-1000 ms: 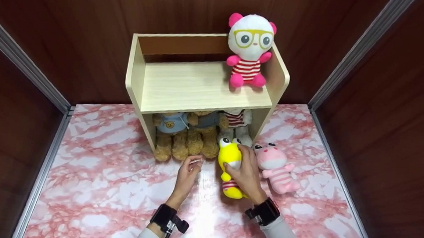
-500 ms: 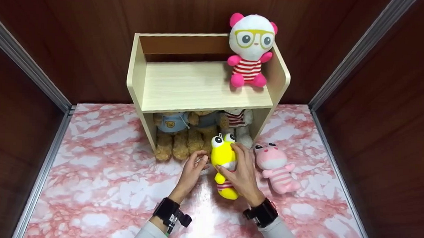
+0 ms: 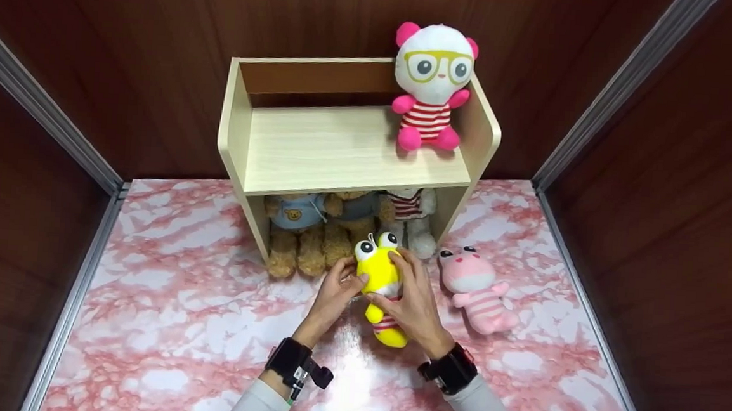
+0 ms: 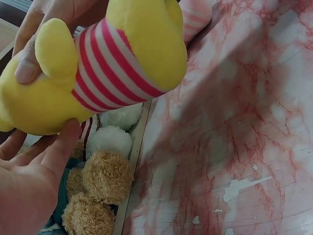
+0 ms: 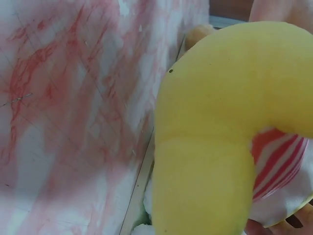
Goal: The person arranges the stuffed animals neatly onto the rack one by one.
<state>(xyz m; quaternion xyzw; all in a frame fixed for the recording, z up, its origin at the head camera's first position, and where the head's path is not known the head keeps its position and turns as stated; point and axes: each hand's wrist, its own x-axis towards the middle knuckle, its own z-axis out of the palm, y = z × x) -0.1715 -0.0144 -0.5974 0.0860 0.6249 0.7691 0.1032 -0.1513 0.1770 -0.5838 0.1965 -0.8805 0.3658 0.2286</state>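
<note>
Holds one yellow plush toy (image 3: 376, 271) in front of one shelf unit (image 3: 234, 121), toward 6 o'clock from its middle. Grips the toy from 4 o'clock with the right hand (image 3: 419, 307), spreading thumb and fingers across the front; pinches the head from 9 o'clock with the left hand (image 3: 335, 289). Shows two eyes toward 12 o'clock and one arm toward 7 o'clock, but hides much of the striped body behind the right hand. Runs out of frame at 9 o'clock in the left wrist view; shows as one curved yellow part, hard to identify, in the right wrist view. Cannot tell whether touching the bench (image 3: 174, 321) below.

Counts three furry toys (image 3: 298, 217) in the lower compartment, toward 12 o'clock: two brown, one pale. Hides their heads under the upper board (image 3: 325, 149), and some legs behind the yellow plush toy. Counts one panda plush (image 3: 433, 95) on that board toward 1 o'clock, and one pink toy (image 3: 481, 301) lying at 3 o'clock, near the right hand but apart. Counts two black wrist devices (image 3: 451, 368) and two pale sleeves (image 3: 487, 410), cut off at 6 o'clock.
</note>
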